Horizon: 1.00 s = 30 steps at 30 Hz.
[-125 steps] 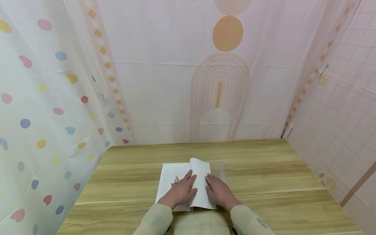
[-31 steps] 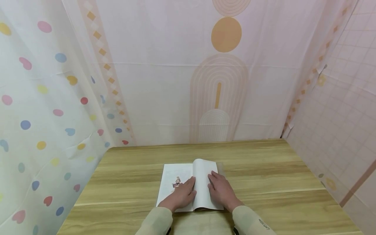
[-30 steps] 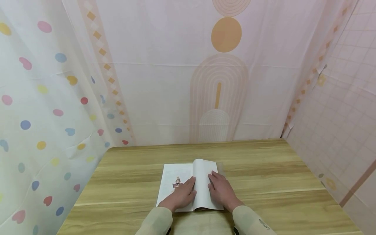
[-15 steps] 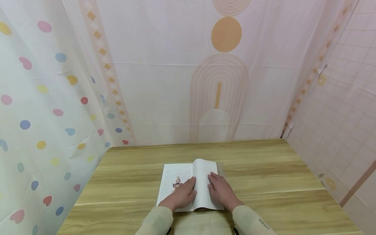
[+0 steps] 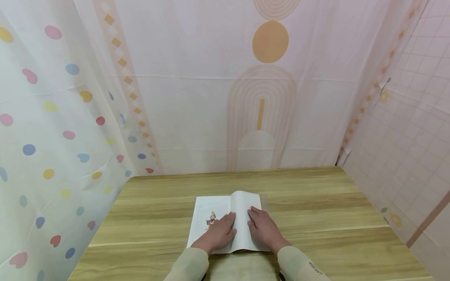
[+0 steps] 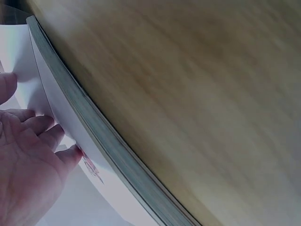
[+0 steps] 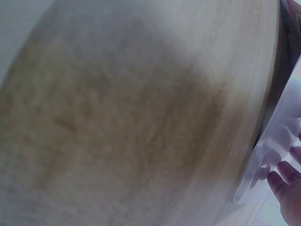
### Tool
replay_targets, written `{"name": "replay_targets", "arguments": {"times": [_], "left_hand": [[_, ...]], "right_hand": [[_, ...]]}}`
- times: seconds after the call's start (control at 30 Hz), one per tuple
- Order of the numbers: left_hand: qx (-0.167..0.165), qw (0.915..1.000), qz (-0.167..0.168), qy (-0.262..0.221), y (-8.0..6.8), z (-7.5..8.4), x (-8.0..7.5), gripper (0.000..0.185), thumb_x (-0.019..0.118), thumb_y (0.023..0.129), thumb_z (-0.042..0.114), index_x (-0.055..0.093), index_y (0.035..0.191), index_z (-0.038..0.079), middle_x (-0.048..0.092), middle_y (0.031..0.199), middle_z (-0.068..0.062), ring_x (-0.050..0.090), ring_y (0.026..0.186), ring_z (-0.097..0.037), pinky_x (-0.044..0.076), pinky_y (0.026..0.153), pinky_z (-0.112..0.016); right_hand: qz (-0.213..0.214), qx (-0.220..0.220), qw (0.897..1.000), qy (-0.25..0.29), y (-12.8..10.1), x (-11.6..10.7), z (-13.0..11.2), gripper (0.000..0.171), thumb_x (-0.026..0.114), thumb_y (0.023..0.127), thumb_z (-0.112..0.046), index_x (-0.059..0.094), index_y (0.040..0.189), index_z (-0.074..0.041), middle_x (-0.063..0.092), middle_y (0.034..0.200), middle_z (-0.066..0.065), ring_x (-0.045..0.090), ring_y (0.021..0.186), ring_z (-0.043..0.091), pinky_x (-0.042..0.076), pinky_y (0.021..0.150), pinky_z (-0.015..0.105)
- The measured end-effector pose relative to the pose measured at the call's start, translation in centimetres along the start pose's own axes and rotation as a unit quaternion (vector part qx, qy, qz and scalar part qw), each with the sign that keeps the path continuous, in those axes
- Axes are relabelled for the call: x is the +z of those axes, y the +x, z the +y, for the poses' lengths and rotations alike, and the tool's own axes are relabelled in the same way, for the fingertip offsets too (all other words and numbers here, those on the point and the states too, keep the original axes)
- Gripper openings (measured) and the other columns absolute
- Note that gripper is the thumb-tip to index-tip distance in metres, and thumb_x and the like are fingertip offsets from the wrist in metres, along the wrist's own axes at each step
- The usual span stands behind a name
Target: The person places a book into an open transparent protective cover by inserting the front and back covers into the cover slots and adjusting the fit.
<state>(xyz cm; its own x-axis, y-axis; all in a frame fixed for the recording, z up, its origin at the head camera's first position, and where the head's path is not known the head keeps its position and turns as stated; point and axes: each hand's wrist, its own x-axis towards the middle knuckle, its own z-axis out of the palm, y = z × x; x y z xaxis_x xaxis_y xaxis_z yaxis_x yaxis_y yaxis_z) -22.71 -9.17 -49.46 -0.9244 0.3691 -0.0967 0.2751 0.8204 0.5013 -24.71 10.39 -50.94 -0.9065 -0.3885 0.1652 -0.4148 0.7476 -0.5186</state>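
Note:
An open book (image 5: 211, 203) lies on the table, its left page printed with a small figure and its right page blank white and bowed up near the spine. My left hand (image 5: 219, 233) rests on the left page with extended fingertips at the fold. Toward the outer part of the right page, my right hand (image 5: 263, 228) presses with fingers spread. In the left wrist view the thick stack of page edges (image 6: 94, 117) shows beside the left hand (image 6: 28, 165). The right wrist view catches only part of the right hand (image 7: 290, 193), fingertips on the white sheet (image 7: 282, 122).
The wood-grain table (image 5: 151, 218) extends on both sides of the book. A clear strip (image 5: 263, 201) sticks out past the book's right edge. Patterned cloth hangings (image 5: 193, 117) stand behind the table and at its left and right.
Compared with about four seconds ago, the right page lies further to the right, and my right hand has shifted right with it. Over the last second almost nothing has moved.

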Motion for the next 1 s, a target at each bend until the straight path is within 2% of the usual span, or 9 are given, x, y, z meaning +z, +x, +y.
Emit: {"name": "replay_targets", "arguments": {"times": [0.23,0.57,0.83,1.0], "left_hand": [[-0.003,0.9991,0.006,0.041,0.1,0.1,0.4,0.057,0.051,0.102,0.025,0.038,0.151,0.0,0.037,0.156,-0.016,0.034,0.143,-0.034,0.027,0.114,-0.054],[0.026,0.9926,0.042,0.111,0.1,0.3,1.0,0.052,0.049,0.102,0.026,0.044,0.147,-0.001,0.043,0.151,-0.019,0.041,0.138,-0.036,0.034,0.109,-0.057],[0.008,0.9869,0.035,0.157,0.1,0.8,1.1,0.051,0.051,0.102,0.029,0.047,0.147,0.005,0.044,0.151,-0.015,0.041,0.138,-0.034,0.036,0.107,-0.055],[0.007,0.982,0.038,0.185,0.2,0.9,1.3,0.05,0.052,0.101,0.03,0.049,0.146,0.008,0.045,0.15,-0.015,0.042,0.137,-0.034,0.037,0.107,-0.055]], "right_hand": [[-0.002,0.002,1.0,-0.006,0.0,0.0,-0.1,0.04,0.054,0.099,-0.012,0.056,0.134,0.008,0.05,0.143,0.023,0.044,0.133,0.042,0.036,0.108,0.054],[-0.008,0.009,1.0,-0.013,0.0,0.0,-0.1,0.041,0.054,0.1,-0.015,0.056,0.136,0.005,0.05,0.144,0.021,0.044,0.134,0.04,0.036,0.109,0.053],[-0.022,0.021,0.999,-0.023,0.0,0.0,-0.1,0.042,0.055,0.1,-0.018,0.056,0.137,0.003,0.049,0.145,0.019,0.043,0.135,0.039,0.035,0.109,0.053],[-0.019,0.004,0.999,-0.043,0.1,0.1,0.0,0.04,0.057,0.099,-0.016,0.059,0.133,0.004,0.052,0.142,0.02,0.046,0.132,0.038,0.037,0.108,0.052]]}}
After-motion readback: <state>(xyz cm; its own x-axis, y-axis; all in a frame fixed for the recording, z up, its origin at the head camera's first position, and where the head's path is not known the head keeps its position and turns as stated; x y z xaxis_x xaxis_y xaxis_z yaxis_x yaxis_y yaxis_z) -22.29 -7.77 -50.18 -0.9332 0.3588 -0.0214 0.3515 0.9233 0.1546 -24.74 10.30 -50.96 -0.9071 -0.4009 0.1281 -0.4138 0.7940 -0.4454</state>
